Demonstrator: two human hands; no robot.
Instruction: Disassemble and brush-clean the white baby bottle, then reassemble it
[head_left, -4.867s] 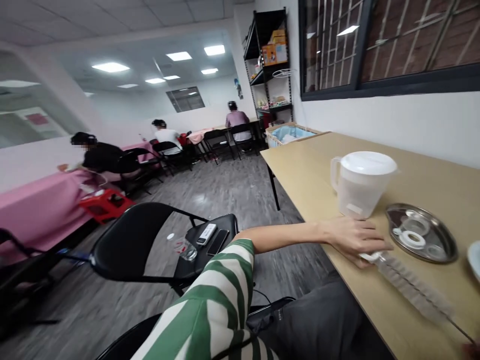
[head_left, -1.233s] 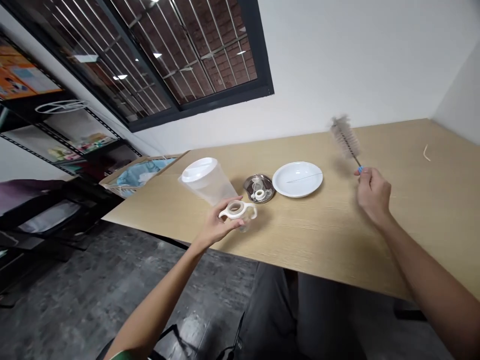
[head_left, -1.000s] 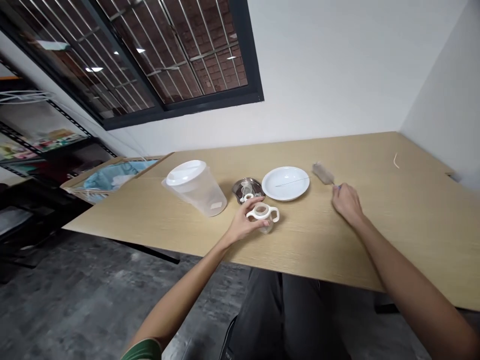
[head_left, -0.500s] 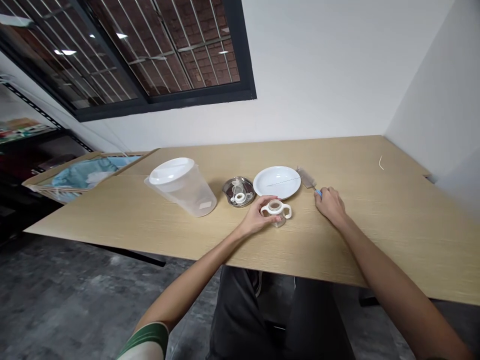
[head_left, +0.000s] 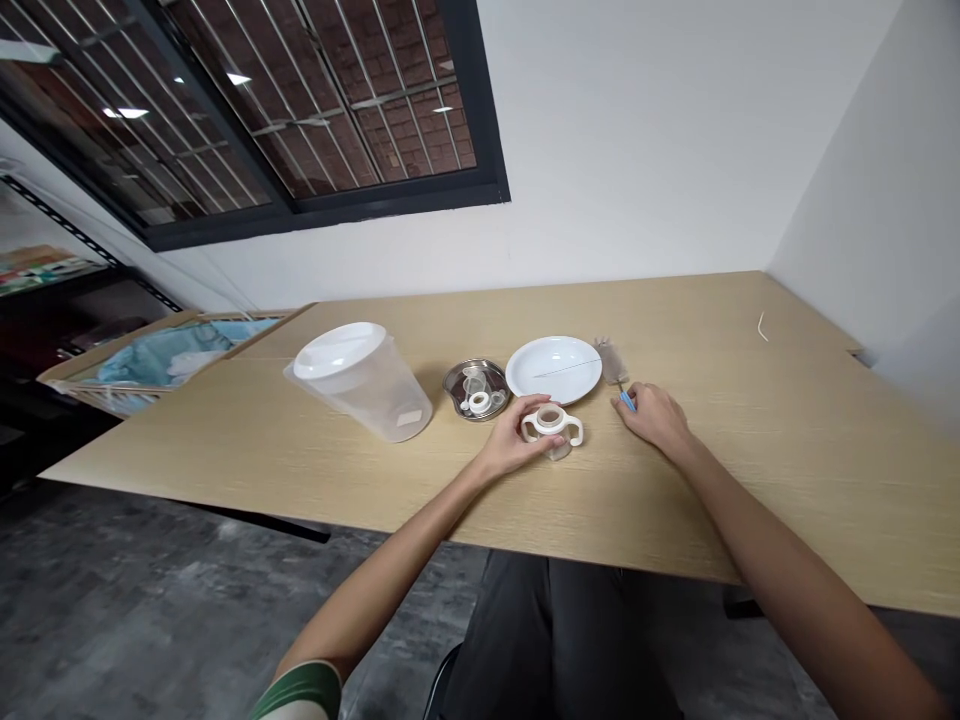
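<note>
A small clear cup with a white two-handled collar (head_left: 551,420) stands on the table, and my left hand (head_left: 517,437) is wrapped round its left side. My right hand (head_left: 654,415) grips the blue handle of a bottle brush (head_left: 612,363), whose grey bristles point away from me, just right of a white plate (head_left: 555,368). A thin wire lies across that plate. Left of it, a round metal dish (head_left: 477,388) holds small clear and white parts, among them a white ring.
A translucent pitcher with a white lid (head_left: 367,380) stands on the wooden table (head_left: 675,520) at the left. Beyond the table's left end is a basket lined with blue cloth (head_left: 161,352). A thin pale strip (head_left: 763,326) lies at the back right.
My right hand has shifted slightly left with the brush, which now points more directly away from me. My left hand keeps its hold on the cup.
</note>
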